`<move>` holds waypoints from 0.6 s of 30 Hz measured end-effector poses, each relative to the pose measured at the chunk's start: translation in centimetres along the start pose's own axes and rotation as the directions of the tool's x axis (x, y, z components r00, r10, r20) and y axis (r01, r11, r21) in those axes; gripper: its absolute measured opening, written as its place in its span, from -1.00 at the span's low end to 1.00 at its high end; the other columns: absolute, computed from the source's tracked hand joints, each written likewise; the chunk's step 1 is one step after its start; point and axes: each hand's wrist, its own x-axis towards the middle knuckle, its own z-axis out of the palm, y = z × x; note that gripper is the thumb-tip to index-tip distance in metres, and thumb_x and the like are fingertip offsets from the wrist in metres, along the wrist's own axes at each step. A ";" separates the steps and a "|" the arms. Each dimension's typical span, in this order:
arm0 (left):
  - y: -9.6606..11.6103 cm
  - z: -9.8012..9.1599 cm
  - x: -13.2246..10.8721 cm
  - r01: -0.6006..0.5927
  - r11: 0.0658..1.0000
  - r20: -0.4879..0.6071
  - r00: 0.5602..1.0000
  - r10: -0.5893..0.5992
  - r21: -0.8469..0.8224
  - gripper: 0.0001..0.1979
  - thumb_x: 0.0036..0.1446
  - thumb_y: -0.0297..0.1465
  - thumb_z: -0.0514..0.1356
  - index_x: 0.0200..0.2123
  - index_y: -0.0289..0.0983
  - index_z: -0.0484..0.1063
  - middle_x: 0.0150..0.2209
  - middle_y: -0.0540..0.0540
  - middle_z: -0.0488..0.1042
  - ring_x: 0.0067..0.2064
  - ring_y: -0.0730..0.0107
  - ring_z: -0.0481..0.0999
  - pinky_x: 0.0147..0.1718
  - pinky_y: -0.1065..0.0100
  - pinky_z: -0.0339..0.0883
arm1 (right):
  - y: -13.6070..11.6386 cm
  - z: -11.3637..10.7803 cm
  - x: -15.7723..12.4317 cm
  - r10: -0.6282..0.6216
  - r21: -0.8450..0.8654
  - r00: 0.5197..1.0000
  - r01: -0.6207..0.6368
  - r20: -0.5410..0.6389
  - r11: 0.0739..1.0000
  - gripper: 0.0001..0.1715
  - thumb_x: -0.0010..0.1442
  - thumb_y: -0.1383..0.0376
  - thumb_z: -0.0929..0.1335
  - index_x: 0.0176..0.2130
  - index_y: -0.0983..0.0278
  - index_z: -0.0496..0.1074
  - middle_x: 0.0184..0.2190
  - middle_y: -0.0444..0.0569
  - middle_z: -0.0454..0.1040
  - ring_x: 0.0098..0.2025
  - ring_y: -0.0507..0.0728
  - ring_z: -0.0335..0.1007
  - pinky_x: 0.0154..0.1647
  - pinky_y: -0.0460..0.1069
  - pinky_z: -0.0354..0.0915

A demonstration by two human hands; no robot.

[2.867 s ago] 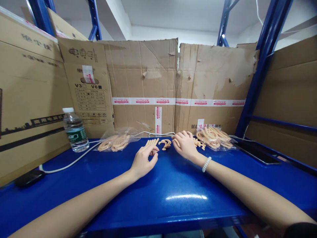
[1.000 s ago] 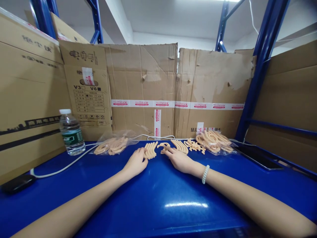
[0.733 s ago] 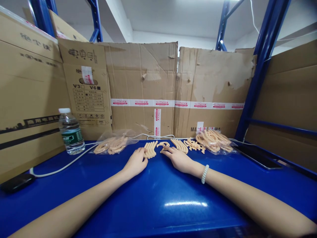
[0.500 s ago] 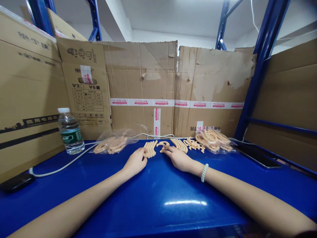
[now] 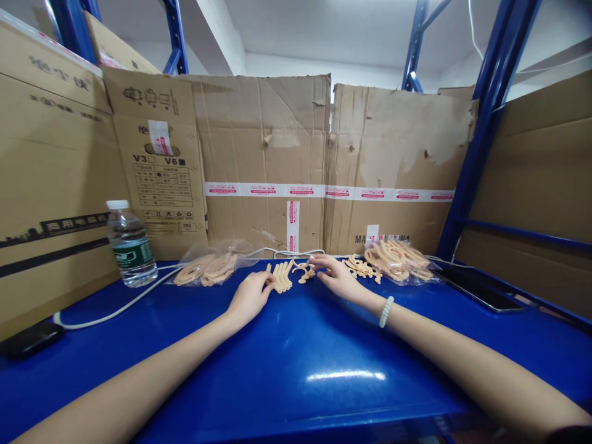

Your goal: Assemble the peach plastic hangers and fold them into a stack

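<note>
A row of tan sticks (image 5: pixel 282 279) lies at the centre of the frame near the far edge of the blue table (image 5: pixel 277 376), set side by side, presumably so that each one can be told apart and got at singly. Just to its right sit some curved pieces (image 5: pixel 303 272) in a loose cluster. The left hand (image 5: pixel 250 293) rests at the left end of the row, thumb and forefinger drawn in narrow, perhaps to steady the outermost stick; I cannot tell whether anything is pinched there. The right hand (image 5: pixel 340 280) reaches over from the right, fingers bent loosely, tips beside the curved pieces; whether they grip one is hidden. Beyond it, right of centre, are knobbly pieces (image 5: pixel 363 268) in a jumble (a few overlap, so no counting them), and next to those a clear bag (image 5: pixel 400 262) of tan lengths. A second bag (image 5: pixel 208 269) lies left of centre; with one bag on either side, the middle seems left for the hands. Farther out, a water bottle (image 5: pixel 132 250) stands upright at left, and a dark flat device (image 5: pixel 481 290) lies at right, both apart from the pieces. Cardboard sheets (image 5: pixel 263 148) stand across the back, probably as a screen.
</note>
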 end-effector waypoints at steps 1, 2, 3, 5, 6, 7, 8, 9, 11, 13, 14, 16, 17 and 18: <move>0.2 -0.2 0.0 0.007 1.000 -0.005 1.000 -0.007 0.010 -0.88 0.12 -0.46 0.11 -0.33 -0.22 0.45 -0.34 -0.08 0.55 -0.21 0.19 0.50 -0.24 0.26 0.34 | -0.2 -0.2 0.2 0.059 0.124 0.998 -0.055 -0.031 0.991 -0.56 0.07 0.45 0.25 -0.04 0.31 0.42 0.09 0.15 0.33 -0.04 0.15 0.43 -0.04 0.10 0.38; 0.5 -0.5 -0.1 0.016 1.000 -0.013 1.000 -0.016 0.012 -0.87 0.13 -0.46 0.11 -0.33 -0.20 0.45 -0.34 -0.06 0.55 -0.21 0.20 0.50 -0.26 0.27 0.33 | -0.6 -0.4 0.3 0.118 0.245 0.991 -0.100 -0.058 0.964 -0.58 0.05 0.43 0.27 -0.05 0.31 0.42 0.09 0.14 0.34 -0.09 0.15 0.46 -0.07 0.09 0.39; 0.8 -0.7 -0.1 0.026 1.000 -0.024 0.999 -0.026 0.001 -0.87 0.14 -0.46 0.10 -0.33 -0.19 0.45 -0.32 -0.05 0.55 -0.22 0.22 0.51 -0.27 0.29 0.33 | -1.0 -0.5 0.4 0.174 0.353 0.981 -0.134 -0.084 0.926 -0.59 0.03 0.41 0.30 -0.07 0.31 0.43 0.06 0.13 0.38 -0.12 0.14 0.48 -0.09 0.08 0.40; 1.4 -1.2 -0.1 0.036 0.997 -0.038 0.999 -0.038 -0.063 -0.86 0.17 -0.46 0.07 -0.32 -0.19 0.43 -0.31 -0.02 0.55 -0.31 0.30 0.53 -0.32 0.33 0.33 | -2.0 -0.9 0.5 0.281 0.513 0.951 -0.178 -0.131 0.840 -0.60 -0.02 0.35 0.37 -0.11 0.33 0.45 -0.04 0.11 0.47 -0.14 0.17 0.49 -0.09 0.08 0.40; 1.7 -1.4 -0.1 0.032 0.993 -0.037 0.999 -0.036 -0.113 -0.85 0.18 -0.45 0.06 -0.31 -0.19 0.42 -0.32 -0.02 0.54 -0.37 0.34 0.53 -0.35 0.35 0.34 | -2.4 -1.1 0.5 0.326 0.570 0.934 -0.190 -0.146 0.799 -0.58 -0.05 0.33 0.41 -0.12 0.35 0.46 -0.11 0.10 0.51 -0.15 0.18 0.50 -0.09 0.08 0.39; 2.0 -1.5 -0.2 0.023 0.986 -0.036 0.999 -0.029 -0.164 -0.85 0.19 -0.45 0.04 -0.30 -0.20 0.42 -0.33 -0.01 0.53 -0.43 0.38 0.52 -0.38 0.37 0.35 | -2.9 -1.3 0.5 0.361 0.616 0.919 -0.196 -0.156 0.763 -0.58 -0.08 0.33 0.43 -0.15 0.36 0.47 -0.18 0.09 0.54 -0.17 0.19 0.50 -0.09 0.09 0.40; 2.3 -1.6 -0.2 0.010 0.977 -0.037 0.999 -0.019 -0.213 -0.84 0.20 -0.44 0.03 -0.30 -0.21 0.41 -0.35 -0.01 0.52 -0.46 0.41 0.51 -0.41 0.39 0.36 | -3.3 -1.5 0.5 0.387 0.653 0.907 -0.194 -0.164 0.732 -0.58 -0.11 0.33 0.45 -0.18 0.37 0.48 -0.23 0.09 0.56 -0.19 0.19 0.51 -0.10 0.09 0.40; 2.7 -1.7 -0.3 -0.008 0.967 -0.042 0.999 -0.002 -0.254 -0.83 0.20 -0.43 0.02 -0.30 -0.22 0.41 -0.36 -0.02 0.50 -0.47 0.42 0.51 -0.42 0.39 0.37 | -3.6 -1.7 0.5 0.401 0.682 0.899 -0.183 -0.175 0.708 -0.60 -0.13 0.34 0.46 -0.21 0.37 0.49 -0.28 0.09 0.57 -0.21 0.20 0.52 -0.11 0.09 0.40; 3.5 -1.7 -0.5 -0.057 0.946 -0.069 0.997 0.037 -0.320 -0.83 0.21 -0.42 0.02 -0.30 -0.23 0.41 -0.33 -0.04 0.50 -0.40 0.39 0.54 -0.39 0.39 0.42 | -4.0 -1.9 0.5 0.405 0.716 0.893 -0.151 -0.197 0.681 -0.63 -0.15 0.35 0.46 -0.25 0.38 0.51 -0.33 0.08 0.58 -0.23 0.21 0.52 -0.11 0.09 0.40; 4.3 -1.7 -0.8 -0.087 0.915 -0.093 0.994 0.054 -0.394 -0.84 0.20 -0.39 0.05 -0.29 -0.24 0.43 -0.29 -0.07 0.51 -0.30 0.35 0.56 -0.31 0.37 0.45 | -4.3 -1.9 0.5 0.403 0.726 0.890 -0.131 -0.214 0.675 -0.66 -0.17 0.36 0.46 -0.28 0.39 0.52 -0.37 0.08 0.58 -0.24 0.22 0.53 -0.09 0.11 0.39; 4.7 -1.7 -1.0 -0.085 0.891 -0.093 0.994 0.048 -0.446 -0.84 0.19 -0.37 0.08 -0.28 -0.24 0.45 -0.27 -0.07 0.52 -0.27 0.34 0.56 -0.27 0.36 0.46 | -4.5 -1.9 0.4 0.402 0.729 0.890 -0.129 -0.214 0.673 -0.67 -0.17 0.35 0.46 -0.30 0.40 0.52 -0.38 0.08 0.58 -0.23 0.22 0.53 -0.08 0.11 0.39; 5.5 -1.6 -1.4 -0.044 0.833 -0.077 0.997 0.001 -0.551 -0.83 0.15 -0.33 0.13 -0.28 -0.25 0.49 -0.23 -0.08 0.54 -0.23 0.32 0.57 -0.22 0.36 0.47 | -4.7 -1.6 0.1 0.411 0.734 0.888 -0.135 -0.208 0.665 -0.71 -0.17 0.35 0.46 -0.34 0.40 0.53 -0.39 0.08 0.58 -0.22 0.22 0.53 -0.05 0.10 0.38; 5.8 -1.6 -1.5 -0.013 0.808 -0.066 0.997 -0.032 -0.589 -0.82 0.13 -0.32 0.16 -0.29 -0.26 0.52 -0.24 -0.08 0.56 -0.24 0.31 0.57 -0.21 0.35 0.47 | -4.8 -1.5 -0.2 0.418 0.739 0.886 -0.145 -0.199 0.658 -0.74 -0.18 0.34 0.46 -0.37 0.40 0.54 -0.40 0.08 0.58 -0.22 0.21 0.53 -0.05 0.09 0.38; 6.0 -1.6 -1.6 0.021 0.789 -0.052 0.996 -0.068 -0.614 -0.82 0.10 -0.31 0.18 -0.32 -0.26 0.54 -0.26 -0.08 0.58 -0.25 0.29 0.58 -0.22 0.35 0.47 | -4.9 -1.3 -0.4 0.428 0.746 0.885 -0.158 -0.183 0.647 -0.76 -0.18 0.34 0.46 -0.40 0.39 0.54 -0.41 0.08 0.58 -0.23 0.20 0.53 -0.05 0.08 0.38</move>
